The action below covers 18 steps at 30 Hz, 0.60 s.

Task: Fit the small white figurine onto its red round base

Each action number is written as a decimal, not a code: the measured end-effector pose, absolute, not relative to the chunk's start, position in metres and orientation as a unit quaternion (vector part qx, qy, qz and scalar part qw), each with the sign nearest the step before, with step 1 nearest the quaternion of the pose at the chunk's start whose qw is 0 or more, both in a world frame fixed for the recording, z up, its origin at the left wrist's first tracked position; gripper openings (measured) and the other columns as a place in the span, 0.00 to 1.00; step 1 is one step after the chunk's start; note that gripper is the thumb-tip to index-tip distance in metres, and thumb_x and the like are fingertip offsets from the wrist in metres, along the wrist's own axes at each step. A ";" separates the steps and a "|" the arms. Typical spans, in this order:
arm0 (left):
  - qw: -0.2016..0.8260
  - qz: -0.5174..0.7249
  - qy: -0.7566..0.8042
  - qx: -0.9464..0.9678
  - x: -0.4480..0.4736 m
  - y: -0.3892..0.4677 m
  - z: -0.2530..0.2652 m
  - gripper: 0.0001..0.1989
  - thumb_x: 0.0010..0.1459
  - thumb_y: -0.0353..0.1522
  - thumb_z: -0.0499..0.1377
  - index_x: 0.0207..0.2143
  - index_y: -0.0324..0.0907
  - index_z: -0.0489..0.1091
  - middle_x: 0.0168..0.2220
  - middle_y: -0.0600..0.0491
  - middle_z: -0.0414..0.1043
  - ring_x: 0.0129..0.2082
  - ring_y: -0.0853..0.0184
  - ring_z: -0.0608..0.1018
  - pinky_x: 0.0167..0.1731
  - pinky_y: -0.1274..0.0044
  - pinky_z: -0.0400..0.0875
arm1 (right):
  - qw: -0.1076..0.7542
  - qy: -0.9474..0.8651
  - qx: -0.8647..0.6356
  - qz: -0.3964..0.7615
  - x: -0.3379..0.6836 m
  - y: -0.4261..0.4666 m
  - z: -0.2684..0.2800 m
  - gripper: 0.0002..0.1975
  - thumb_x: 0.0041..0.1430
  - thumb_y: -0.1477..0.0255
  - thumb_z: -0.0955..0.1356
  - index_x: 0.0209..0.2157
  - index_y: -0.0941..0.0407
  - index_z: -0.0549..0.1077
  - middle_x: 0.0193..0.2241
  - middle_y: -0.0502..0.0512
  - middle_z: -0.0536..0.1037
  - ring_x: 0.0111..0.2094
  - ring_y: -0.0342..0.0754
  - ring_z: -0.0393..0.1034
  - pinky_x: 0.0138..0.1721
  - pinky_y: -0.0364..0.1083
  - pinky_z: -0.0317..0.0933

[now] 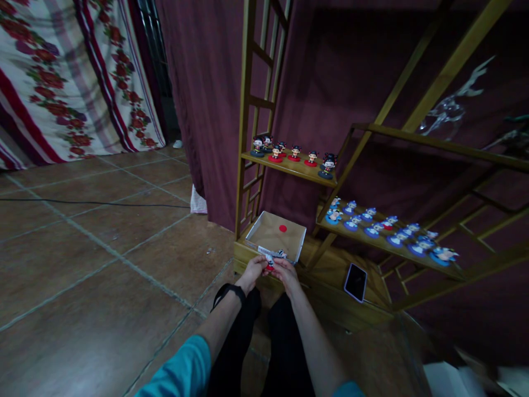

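Both of my hands meet just in front of a shallow open box (pixel 276 225). A small figurine (pixel 270 261) with a white upper part and a red base is between them. My left hand (pixel 253 272) is closed on its left side, and my right hand (pixel 286 271) grips it from the right. Inside the box are a red disc (pixel 282 228) and a small black-and-white piece (pixel 282 253) near the front edge. My fingers partly hide the figurine.
A wooden display rack holds red- and dark-based figurines (pixel 295 153) on its upper shelf (pixel 289 167) and several blue-based figurines (pixel 374 229) lower right. A phone (pixel 355 282) lies on the bottom board. A clear deer-like ornament (pixel 450 110) stands higher. A cable (pixel 95 203) crosses the tiled floor.
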<state>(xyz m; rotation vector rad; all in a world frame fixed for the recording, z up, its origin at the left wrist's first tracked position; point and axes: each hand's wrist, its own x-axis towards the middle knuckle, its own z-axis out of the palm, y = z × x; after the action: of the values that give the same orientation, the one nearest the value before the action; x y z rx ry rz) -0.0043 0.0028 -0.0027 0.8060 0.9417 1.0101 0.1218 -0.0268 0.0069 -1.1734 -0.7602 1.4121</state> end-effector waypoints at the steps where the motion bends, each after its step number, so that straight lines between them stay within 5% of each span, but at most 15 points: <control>1: 0.696 0.453 0.422 0.363 -0.004 0.003 -0.002 0.06 0.43 0.28 0.61 0.27 0.36 0.70 0.20 0.53 0.70 0.17 0.75 0.70 0.18 0.84 0.63 | 0.546 -0.321 -0.495 0.594 0.122 -0.027 0.007 0.19 0.33 0.65 0.74 0.32 0.57 0.73 0.30 0.54 0.77 0.28 0.47 0.72 0.34 0.48 0.65; 18: 0.669 0.480 0.416 0.387 -0.004 -0.004 0.010 0.10 0.37 0.31 0.64 0.26 0.35 0.71 0.20 0.53 0.70 0.18 0.74 0.69 0.19 0.83 0.61 | 0.544 -0.343 -0.495 0.584 0.121 -0.026 0.002 0.20 0.35 0.63 0.73 0.33 0.57 0.72 0.33 0.55 0.76 0.29 0.46 0.72 0.32 0.46 0.65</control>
<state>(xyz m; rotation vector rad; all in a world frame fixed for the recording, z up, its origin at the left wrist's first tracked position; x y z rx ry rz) -0.0042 -0.0035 0.0104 0.8731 0.9380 1.0814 0.1209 -0.0257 0.0017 -1.1738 -0.8135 1.3864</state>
